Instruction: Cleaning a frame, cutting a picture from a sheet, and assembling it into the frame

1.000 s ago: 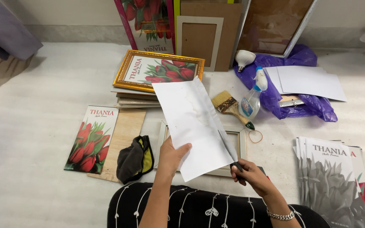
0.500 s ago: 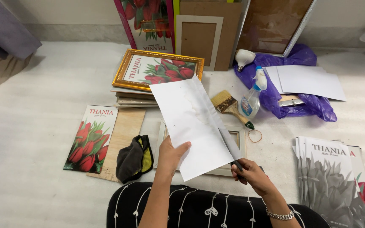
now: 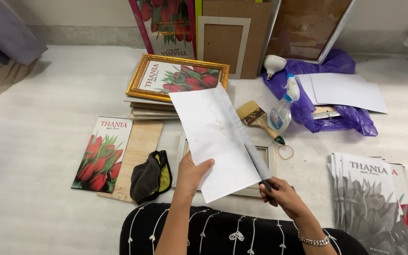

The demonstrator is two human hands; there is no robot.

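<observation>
The white sheet [image 3: 216,139] is held up over the pale frame [image 3: 260,160] that lies flat on the tabletop [image 3: 34,141]. The sheet's long axis runs on a slant — its upper end points up and to the left, toward the gold frame [image 3: 178,78], and its lower end comes down toward the person's lap. A faint brownish stain runs down its middle.

The left hand [image 3: 192,172] sits at the sheet's lower left edge, closed on it, with the thumb lying on the sheet's face and the fingers hidden behind. The right hand [image 3: 282,196] is below the sheet's lower right corner, closed around the dark handle of a knife [image 3: 257,163]. The grey blade lies along the sheet's right edge, pointing up and to the left, roughly parallel to the long axis; whether it touches the paper I cannot tell.

Left of the pale frame lie a dark and yellow cloth [image 3: 151,176], a wooden board [image 3: 135,156] and a print of red tulips [image 3: 101,153]. Right of it are a paintbrush [image 3: 256,118], a spray bottle [image 3: 282,111] and a rubber band [image 3: 285,152]. Further right, 1 purple plastic bag [image 3: 327,104] carries loose white sheets [image 3: 343,89], and a stack of grey prints [image 3: 369,198] lies near the right hand.
</observation>
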